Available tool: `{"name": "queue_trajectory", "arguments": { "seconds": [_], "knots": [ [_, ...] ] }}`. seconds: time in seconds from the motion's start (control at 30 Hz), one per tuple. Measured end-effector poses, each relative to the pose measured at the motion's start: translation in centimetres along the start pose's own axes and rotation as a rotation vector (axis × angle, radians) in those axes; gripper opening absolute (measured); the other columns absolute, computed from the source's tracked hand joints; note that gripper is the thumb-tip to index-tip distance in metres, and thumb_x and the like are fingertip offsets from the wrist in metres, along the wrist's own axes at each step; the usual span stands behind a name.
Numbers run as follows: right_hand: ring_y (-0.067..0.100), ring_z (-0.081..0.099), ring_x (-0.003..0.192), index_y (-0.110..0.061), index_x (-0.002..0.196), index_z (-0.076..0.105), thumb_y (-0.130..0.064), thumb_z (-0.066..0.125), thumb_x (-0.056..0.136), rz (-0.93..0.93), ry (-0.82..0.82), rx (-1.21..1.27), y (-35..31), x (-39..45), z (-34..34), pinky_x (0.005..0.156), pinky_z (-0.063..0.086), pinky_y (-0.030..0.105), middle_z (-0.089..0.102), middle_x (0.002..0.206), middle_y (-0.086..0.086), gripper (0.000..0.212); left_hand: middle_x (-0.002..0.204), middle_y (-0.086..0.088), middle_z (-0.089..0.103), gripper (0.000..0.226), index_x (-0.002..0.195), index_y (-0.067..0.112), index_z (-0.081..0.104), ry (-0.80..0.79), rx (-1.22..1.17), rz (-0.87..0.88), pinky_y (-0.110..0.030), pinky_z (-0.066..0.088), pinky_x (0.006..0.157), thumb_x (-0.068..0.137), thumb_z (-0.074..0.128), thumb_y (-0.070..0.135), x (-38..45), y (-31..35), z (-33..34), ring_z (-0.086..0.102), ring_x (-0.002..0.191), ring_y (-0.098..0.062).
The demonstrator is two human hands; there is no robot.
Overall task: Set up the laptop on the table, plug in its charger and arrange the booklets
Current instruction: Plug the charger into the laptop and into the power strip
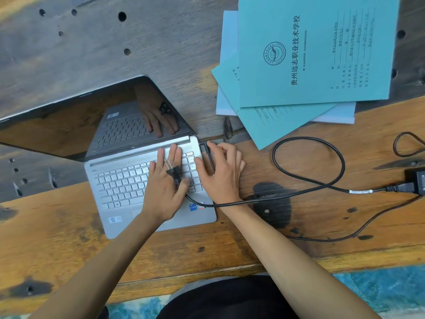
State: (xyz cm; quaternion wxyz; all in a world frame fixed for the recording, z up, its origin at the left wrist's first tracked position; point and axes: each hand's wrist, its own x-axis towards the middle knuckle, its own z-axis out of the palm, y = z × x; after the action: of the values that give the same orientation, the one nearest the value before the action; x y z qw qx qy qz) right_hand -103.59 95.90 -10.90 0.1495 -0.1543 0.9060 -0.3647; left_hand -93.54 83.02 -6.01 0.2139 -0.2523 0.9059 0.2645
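On the silver laptop (147,183) — left hand (164,192) lying flat, fingers straight, wall plug (173,172) wedged between them; right hand (222,171) pinching the charger connector (205,147) at the laptop's right edge.

1. Support surface: a weathered wooden table (322,217) made of planks, grey at the 12 o'clock side and orange-brown toward 6 o'clock, with bored holes and dark knots.
2. At 9 o'clock from centre: an open silver laptop (119,192), screen dark, base flat on the wood.
3. At 1 o'clock: a fanned stack of teal booklets (310,54); the top one shows a round emblem and printed characters.
4. At 3 o'clock: a black charger cable (322,146) looped on the planks, running from the laptop's right edge.
5. At the 3 o'clock frame edge: the black power brick (417,180), partly cut off.
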Motion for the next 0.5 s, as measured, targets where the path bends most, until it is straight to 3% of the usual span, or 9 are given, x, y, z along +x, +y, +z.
{"name": "queue_trajectory", "arguments": {
  "seconds": [0.2,0.4,0.5],
  "knots": [
    [0.018,0.049,0.116,-0.025,0.13,0.062,-0.048,0.062,0.092,-0.036,-0.063,-0.032,0.3,0.0,-0.2,0.093,0.027,0.034,0.054,0.121,-0.001,0.045,0.17,0.006,0.005,0.074,0.162,0.023,0.008,0.017,-0.019,0.007,-0.056,0.011,0.122,0.096,0.038,0.041,-0.1,0.2,0.0,-0.005,0.157,-0.028],
    [0.021,0.05,0.117,-0.024,0.135,0.059,-0.045,0.06,0.093,-0.048,-0.102,-0.076,0.1,-0.2,-0.5,0.093,0.033,0.04,0.054,0.124,0.0,0.047,0.17,0.002,0.004,0.078,0.162,0.018,0.008,0.009,0.045,0.015,-0.048,0.011,0.123,0.095,0.036,0.047,-0.2,0.4,-0.2,-0.003,0.156,-0.031],
    [0.023,0.049,0.118,-0.022,0.138,0.056,-0.048,0.054,0.094,-0.06,-0.16,-0.101,0.0,-0.3,-1.1,0.092,0.036,0.042,0.052,0.127,0.002,0.051,0.17,0.003,0.003,0.077,0.162,0.018,0.007,-0.004,0.068,-0.013,-0.052,0.009,0.124,0.095,0.031,0.049,-0.2,0.7,-0.5,-0.004,0.156,-0.031]
  ]
}}
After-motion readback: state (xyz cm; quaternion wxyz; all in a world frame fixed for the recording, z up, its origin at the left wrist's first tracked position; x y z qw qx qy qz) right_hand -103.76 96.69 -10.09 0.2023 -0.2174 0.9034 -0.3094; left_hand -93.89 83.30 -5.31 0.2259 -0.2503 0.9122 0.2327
